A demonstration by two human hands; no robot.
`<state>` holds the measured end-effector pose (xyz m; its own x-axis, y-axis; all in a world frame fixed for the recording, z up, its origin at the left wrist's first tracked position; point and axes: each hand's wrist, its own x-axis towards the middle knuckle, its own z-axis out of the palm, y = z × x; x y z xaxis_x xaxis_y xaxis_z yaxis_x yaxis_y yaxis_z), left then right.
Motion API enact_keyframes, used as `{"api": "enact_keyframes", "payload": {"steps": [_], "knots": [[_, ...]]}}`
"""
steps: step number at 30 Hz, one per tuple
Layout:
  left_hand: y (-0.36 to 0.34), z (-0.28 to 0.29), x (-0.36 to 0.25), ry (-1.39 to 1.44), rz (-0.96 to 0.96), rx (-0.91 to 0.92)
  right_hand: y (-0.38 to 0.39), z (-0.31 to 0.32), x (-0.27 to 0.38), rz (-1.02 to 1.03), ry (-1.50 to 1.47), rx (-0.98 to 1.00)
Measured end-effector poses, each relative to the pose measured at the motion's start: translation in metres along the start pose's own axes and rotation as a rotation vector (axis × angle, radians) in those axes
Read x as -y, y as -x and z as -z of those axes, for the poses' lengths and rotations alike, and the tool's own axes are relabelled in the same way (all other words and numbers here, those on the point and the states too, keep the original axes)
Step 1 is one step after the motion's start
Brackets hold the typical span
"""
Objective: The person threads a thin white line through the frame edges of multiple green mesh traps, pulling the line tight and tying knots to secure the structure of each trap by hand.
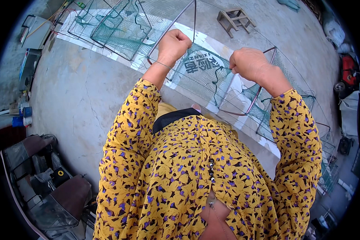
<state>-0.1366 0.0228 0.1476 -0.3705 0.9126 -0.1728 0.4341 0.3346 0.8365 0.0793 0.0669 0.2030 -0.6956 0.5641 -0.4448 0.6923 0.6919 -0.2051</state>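
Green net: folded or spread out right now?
Spread out: the green net stretches in a long run, its mesh pulled open between metal frames standing apart.

- Our left hand [173, 46] curled into a fist, wrist nearly straight.
- Our right hand [249, 64] pinching, directed leftward.
- Our arms [126, 140] reach forward.

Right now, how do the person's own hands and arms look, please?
The left hand and right hand wear no gloves. The long yellow sleeves are patterned in black and purple. A thin line crosses the left wrist, perhaps a bracelet or cord.
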Motion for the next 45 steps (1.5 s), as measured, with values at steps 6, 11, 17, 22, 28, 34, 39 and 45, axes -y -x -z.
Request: {"api": "enact_keyframes", "payload": {"steps": [6, 11, 17, 22, 28, 34, 39, 45], "knots": [[-0.002, 0.001, 0.003, -0.063, -0.029, -0.05, 0.002, 0.006, 0.0, 0.008, -0.042, 0.026], [0.005, 0.002, 0.0, -0.162, -0.151, -0.102, 0.001, 0.007, 0.001, 0.028, -0.051, 0.062], [0.004, 0.005, 0.001, -0.157, -0.162, -0.095, 0.0, 0.011, 0.003, -0.002, -0.041, 0.074], [0.004, 0.006, 0.001, -0.162, -0.145, -0.098, 0.001, 0.013, 0.005, 0.03, -0.029, 0.058], [0.005, 0.006, -0.005, -0.154, -0.157, -0.109, 0.001, 0.012, 0.004, 0.017, -0.028, 0.054], [0.004, 0.005, 0.002, -0.174, -0.179, -0.121, -0.005, -0.001, 0.0, 0.089, -0.016, -0.062], [0.028, -0.01, -0.005, -0.431, -0.568, -0.325, -0.012, -0.006, 0.005, 0.117, -0.062, -0.105], [0.071, -0.052, -0.019, -0.073, -0.543, 0.17, -0.012, -0.006, 0.005, 0.085, -0.088, -0.08]]}}
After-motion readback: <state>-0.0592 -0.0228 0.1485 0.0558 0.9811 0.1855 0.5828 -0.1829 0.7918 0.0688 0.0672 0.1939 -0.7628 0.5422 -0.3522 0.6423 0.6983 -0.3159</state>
